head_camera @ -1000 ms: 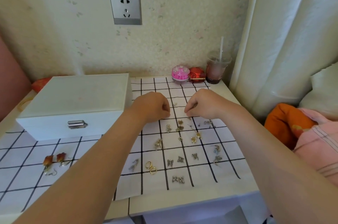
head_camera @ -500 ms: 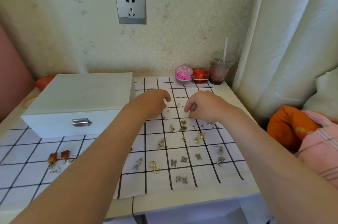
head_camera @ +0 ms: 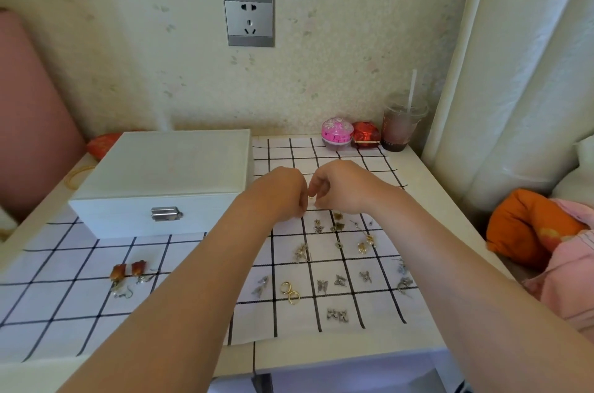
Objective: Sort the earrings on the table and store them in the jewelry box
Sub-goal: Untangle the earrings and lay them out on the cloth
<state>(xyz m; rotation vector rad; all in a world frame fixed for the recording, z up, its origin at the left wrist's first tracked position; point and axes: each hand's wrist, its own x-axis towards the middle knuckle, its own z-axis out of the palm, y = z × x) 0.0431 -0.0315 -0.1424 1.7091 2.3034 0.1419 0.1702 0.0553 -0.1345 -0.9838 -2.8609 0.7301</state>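
Two hands meet over the far middle of the checked cloth [head_camera: 379, 312]. The left hand [head_camera: 283, 191] and the right hand [head_camera: 345, 187] have their fingertips drawn together, and between them a very small gold piece [head_camera: 311, 197] shows, probably an earring or its back. Which hand really pinches it I cannot tell, because it is too small.

Many earrings lie loose on the cloth near the hands: a gold hoop pair [head_camera: 289, 291], butterfly studs [head_camera: 337, 315], flower pieces [head_camera: 337, 225] and, well apart at the left, red rose drops [head_camera: 128, 269]. The jewelry box [head_camera: 167, 180] stands at the far left of the worktop [head_camera: 414, 164], with its lid closed and its clasp [head_camera: 165, 214] facing near.

Risks, as I judge them:
- The tiny piece may slip from the fingertips; it could bounce and be lost among the others or roll off the worktop.
- Both forearms hang just above the sorted rows, so a lowered wrist or arm could sweep pairs out of their squares.
- The near edge of the cloth lies close to the near edge of the worktop, and the butterfly studs are not far from it.
- A drink cup [head_camera: 401, 126] with a straw stands at the far right corner; a wide reach there could tip it.

Open room is mostly at the near left of the cloth and in the far squares behind the hands. To the right the worktop ends soon, beside a curtain [head_camera: 514, 71] and an orange cushion [head_camera: 530, 225]. The box must be opened before anything is stored, and its lid needs free space toward the wall.
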